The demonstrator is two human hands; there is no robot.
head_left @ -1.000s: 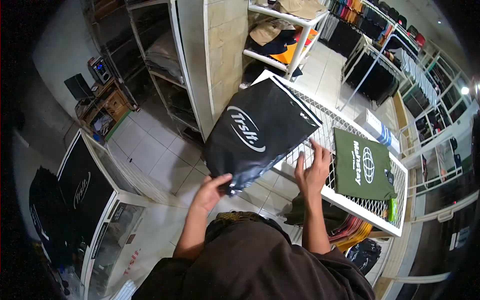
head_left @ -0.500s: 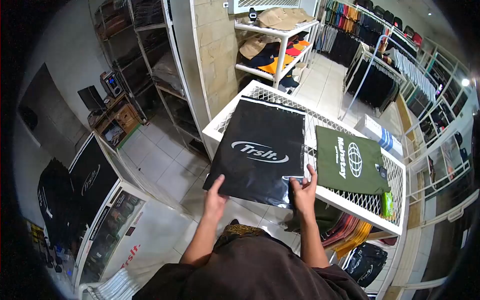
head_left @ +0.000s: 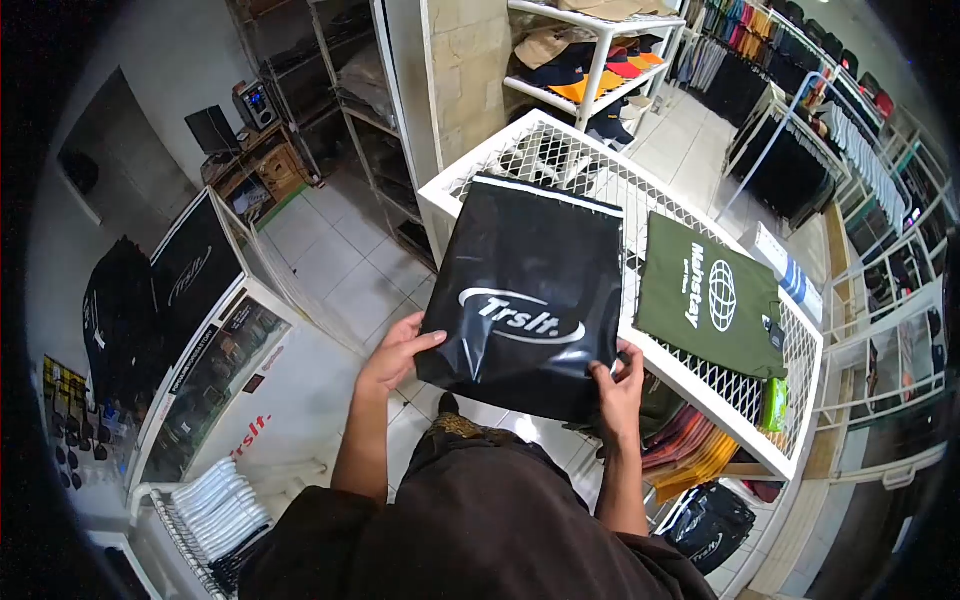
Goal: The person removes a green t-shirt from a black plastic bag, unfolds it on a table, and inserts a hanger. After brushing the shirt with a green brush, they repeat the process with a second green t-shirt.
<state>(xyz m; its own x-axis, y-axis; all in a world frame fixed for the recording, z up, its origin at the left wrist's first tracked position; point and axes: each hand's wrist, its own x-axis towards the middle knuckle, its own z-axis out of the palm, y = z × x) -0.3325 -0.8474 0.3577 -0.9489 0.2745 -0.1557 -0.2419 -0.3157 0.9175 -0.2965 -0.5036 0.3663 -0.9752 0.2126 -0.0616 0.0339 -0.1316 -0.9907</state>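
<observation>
A flat black plastic mailer bag (head_left: 530, 250) with a white "Trslt." logo is held up in front of me, over the near left part of a white mesh-topped table (head_left: 715, 405). My left hand (head_left: 405, 350) grips its left edge, thumb lying on the front face. At the lower right corner, my right hand (head_left: 618, 380) pinches the bag between thumb and fingers. To the right, a folded olive green T-shirt (head_left: 705, 295) with a white "Mainstay" globe print lies on the mesh. A dark tag rests near its edge.
A small green packet (head_left: 776, 404) lies by the shirt. Caps fill a white shelf (head_left: 600, 70) behind the table. A glass display counter (head_left: 215, 345) stands at left, with folded white clothes (head_left: 220, 510) below it. Clothes racks (head_left: 790, 150) stand at the back right.
The black bag has come up toward me, tilted and flexed, uncovering mesh at the table's far left corner. My left hand has shifted higher along its left edge. The camera view has shifted.
</observation>
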